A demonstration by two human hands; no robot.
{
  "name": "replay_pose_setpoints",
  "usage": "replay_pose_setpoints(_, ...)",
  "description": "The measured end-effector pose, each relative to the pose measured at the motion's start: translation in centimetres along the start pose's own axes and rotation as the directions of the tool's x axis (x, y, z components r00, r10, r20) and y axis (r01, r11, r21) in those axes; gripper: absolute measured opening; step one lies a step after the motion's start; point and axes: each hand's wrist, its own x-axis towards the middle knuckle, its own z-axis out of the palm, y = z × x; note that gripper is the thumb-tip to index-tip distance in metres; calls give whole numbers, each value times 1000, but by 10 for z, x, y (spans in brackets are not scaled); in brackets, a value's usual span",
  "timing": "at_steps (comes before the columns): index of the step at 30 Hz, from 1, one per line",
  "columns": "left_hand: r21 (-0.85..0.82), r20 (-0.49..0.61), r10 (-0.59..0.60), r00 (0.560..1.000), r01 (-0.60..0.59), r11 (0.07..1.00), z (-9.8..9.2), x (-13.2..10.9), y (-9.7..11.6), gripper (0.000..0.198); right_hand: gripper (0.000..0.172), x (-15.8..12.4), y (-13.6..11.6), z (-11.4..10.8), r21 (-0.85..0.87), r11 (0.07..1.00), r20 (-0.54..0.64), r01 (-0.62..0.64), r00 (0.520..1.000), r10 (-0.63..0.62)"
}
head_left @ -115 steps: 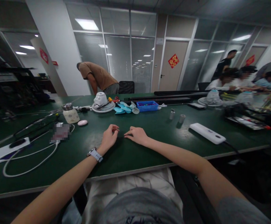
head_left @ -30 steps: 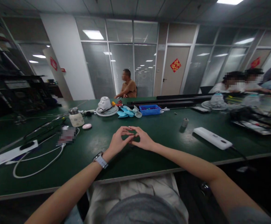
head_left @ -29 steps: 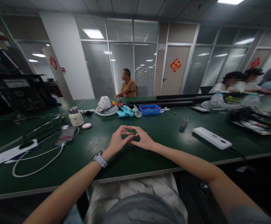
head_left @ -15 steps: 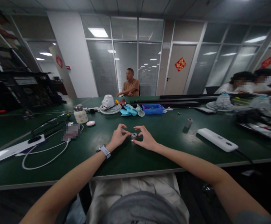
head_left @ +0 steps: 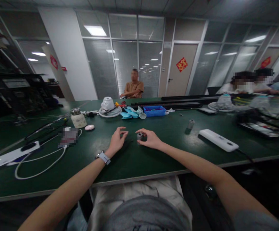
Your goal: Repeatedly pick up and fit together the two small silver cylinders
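A small grey cylindrical motor [head_left: 139, 137] stands upright over the green table in front of me, a dark spot on its top. My right hand [head_left: 150, 139] grips it from the right, thumb on the near side and fingers curled round the far side. To its left, my left hand [head_left: 118, 140] is apart from the motor, thumb and fingers spread with nothing between them. A watch [head_left: 102, 157] is on my left wrist. Farther right a second, similar metal cylinder [head_left: 190, 124] stands on the table.
Along the back lie a white fan part [head_left: 110, 110], blue fan blades [head_left: 131, 113], a blue tray [head_left: 154, 111] and long black bars [head_left: 175, 104]. A jar [head_left: 78, 119], pink case [head_left: 89, 127] and cables are left; a white power strip [head_left: 218, 140] is right. Several people sit around.
My left hand has drawn away to the left, off the motor. My right hand stays around it. The whole view has shifted slightly.
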Motion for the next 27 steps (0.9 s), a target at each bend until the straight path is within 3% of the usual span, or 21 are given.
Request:
replay_pose_setpoints(4, 57, -102, -34, 994, 40, 998, -7, 1, 2, 27, 44, 0, 51, -50, -241, 937, -116, -251, 967, 229)
replay_pose_setpoints(9, 79, -80, -34, 996, 40, 996, -10, -1, 4, 25, 40, -16, 113, -117, -469, 658, -399, -589, 806, 437)
replay_pose_setpoints(12, 82, -70, -29, 997, 35, 996, -8, -2, 4, 25, 42, -23, 133, -137, -496, 529, -499, -688, 725, 476)
replay_pose_setpoints(15, 80, -67, -33, 997, 38, 996, -7, -2, 3, 25, 45, -27, 143, -141, -494, 486, -542, -721, 692, 477)
replay_pose_setpoints(20, 77, -56, -36, 998, 40, 996, -7, -2, 1, 25, 47, -28, 153, -139, -498, 465, -555, -732, 681, 477)
replay_pose_setpoints(23, 69, -49, -35, 998, 39, 997, -7, -2, 0, 24, 51, -24, 147, -139, -513, 466, -580, -721, 691, 432)
replay_pose_setpoints(25, 67, -47, -31, 998, 34, 997, -6, -2, -2, 24, 52, -17, 130, -130, -546, 492, -610, -679, 724, 323)
replay_pose_setpoints(27, 63, -48, -28, 998, 31, 998, -5, -2, -3, 23, 47, -7, 102, -107, -603, 588, -550, -539, 815, 183)
